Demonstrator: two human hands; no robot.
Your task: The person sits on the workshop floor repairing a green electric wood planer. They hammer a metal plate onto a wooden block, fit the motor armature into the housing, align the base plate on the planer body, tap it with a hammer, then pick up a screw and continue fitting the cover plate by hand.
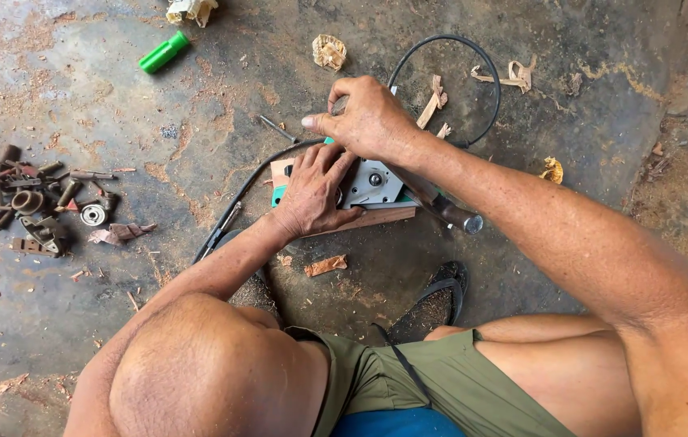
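A stained concrete floor (570, 73) dusted with sawdust and wood chips carries everything here. Near its middle sits a power tool (372, 184) with a grey metal plate and teal housing, resting on a small wooden block (384, 217). The left hand (315, 190) lies flat on the tool's near end, fingers spread and pressing down on the metal plate. The right hand (368, 117) is curled over the tool's far side, fingers closed around something there; what they grip is hidden under the hand. A dark-handled tool (449, 212) lies slanted under the right forearm, its round end pointing towards the floor's right side. A black cable (473, 57) loops behind the hands and runs off along the floor towards the near-left. Towards the floor's left edge lies a heap of rusty metal parts (32, 202), well apart from the hands. A green plastic tube (163, 52) lies near the far-left corner. A black sandal (441, 295) sits just on the near side of the block.
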